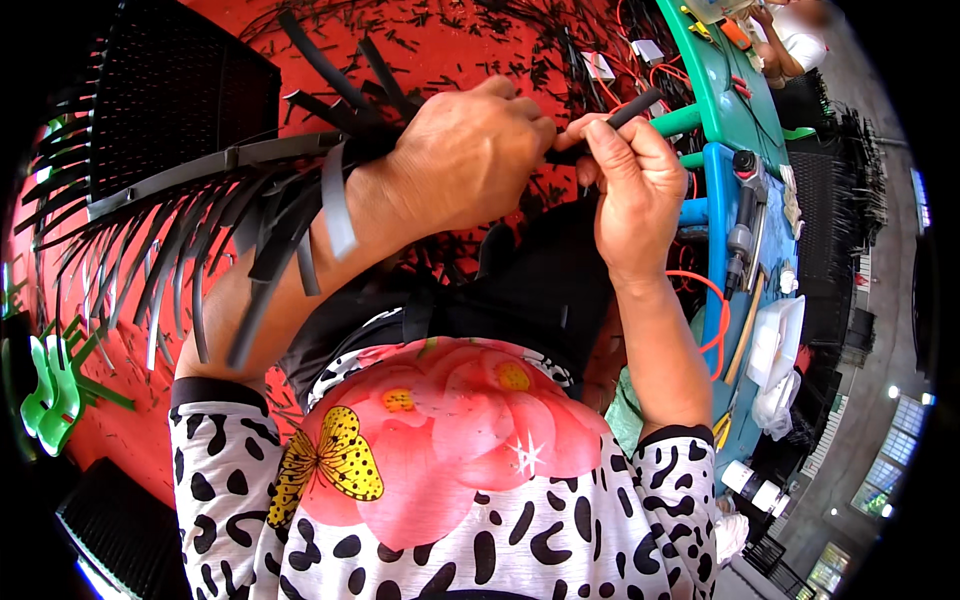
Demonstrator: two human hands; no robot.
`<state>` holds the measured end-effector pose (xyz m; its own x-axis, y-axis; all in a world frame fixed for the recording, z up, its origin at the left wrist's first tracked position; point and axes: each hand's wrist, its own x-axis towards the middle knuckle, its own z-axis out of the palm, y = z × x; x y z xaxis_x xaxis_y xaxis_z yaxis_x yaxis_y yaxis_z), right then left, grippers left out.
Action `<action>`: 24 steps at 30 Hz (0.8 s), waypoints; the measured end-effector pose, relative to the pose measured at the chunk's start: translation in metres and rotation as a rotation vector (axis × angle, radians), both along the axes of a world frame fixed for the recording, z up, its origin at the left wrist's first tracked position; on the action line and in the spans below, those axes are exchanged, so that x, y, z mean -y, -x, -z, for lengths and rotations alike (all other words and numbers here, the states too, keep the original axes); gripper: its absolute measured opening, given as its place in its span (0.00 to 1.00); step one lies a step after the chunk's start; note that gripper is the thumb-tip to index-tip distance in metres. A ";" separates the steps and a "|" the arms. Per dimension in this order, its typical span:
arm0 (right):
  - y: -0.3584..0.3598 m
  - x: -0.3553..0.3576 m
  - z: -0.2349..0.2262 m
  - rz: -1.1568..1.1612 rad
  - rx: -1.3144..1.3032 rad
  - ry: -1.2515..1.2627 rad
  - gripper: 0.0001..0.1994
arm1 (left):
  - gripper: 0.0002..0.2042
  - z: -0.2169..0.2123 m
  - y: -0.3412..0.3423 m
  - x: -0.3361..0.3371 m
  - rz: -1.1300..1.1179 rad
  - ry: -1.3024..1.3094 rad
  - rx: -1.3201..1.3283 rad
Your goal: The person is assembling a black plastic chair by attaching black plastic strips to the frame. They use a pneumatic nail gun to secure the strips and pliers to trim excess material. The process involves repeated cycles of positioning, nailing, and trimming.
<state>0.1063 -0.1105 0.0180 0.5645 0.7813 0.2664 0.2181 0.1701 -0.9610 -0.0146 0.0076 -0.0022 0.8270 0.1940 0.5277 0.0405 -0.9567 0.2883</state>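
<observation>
We see both hands raised close together over a red floor (480, 40) littered with short black offcuts. The left hand (465, 155) is curled into a loose fist around the gathered ends of several flat black strips (330, 195), knuckles turned up and toward the right hand. Those strips run from under the left wrist out to the left, where they fan down in long loose tails from a dark frame bar (200, 170); above that bar, further left of the hand, sits a tightly woven black panel (170, 100). The right hand (630, 185) is pinched shut, thumb and fingers closed on a single narrow black strip (625, 112) whose free end sticks up and away to the right; its near end meets the left hand's fingertips, so the two hands touch or nearly touch there. We cannot tell how the strip passes between the fingers. Just right of the right hand stands a green and blue bench (720, 100) with a dark tool (742, 225) lying on it, an orange cord (715, 320) looping beneath the right forearm, and a white tray (778, 340) further down. Well to the lower left of the left forearm lies a green plastic piece (50, 385).
</observation>
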 end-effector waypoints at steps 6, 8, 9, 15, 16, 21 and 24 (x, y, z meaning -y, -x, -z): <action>0.013 0.006 -0.005 -0.038 -0.200 -0.027 0.14 | 0.04 0.002 -0.004 0.001 -0.014 -0.030 0.034; 0.011 0.008 -0.010 -0.058 -0.164 -0.015 0.14 | 0.04 0.004 -0.004 0.003 -0.053 -0.041 0.045; 0.009 0.010 -0.013 -0.085 -0.154 -0.007 0.14 | 0.04 0.004 -0.004 0.004 -0.058 -0.044 0.045; 0.011 0.017 -0.034 -0.162 0.006 0.060 0.13 | 0.05 0.004 -0.001 0.010 -0.080 -0.054 0.067; 0.008 0.016 -0.037 -0.178 0.045 0.077 0.13 | 0.06 0.003 0.000 0.012 -0.077 -0.049 0.071; -0.020 -0.026 -0.049 -0.261 0.188 0.300 0.09 | 0.10 0.005 0.001 0.009 -0.073 -0.053 0.048; -0.017 -0.043 -0.048 -0.116 0.308 0.323 0.12 | 0.11 0.006 -0.001 0.008 -0.099 -0.065 0.015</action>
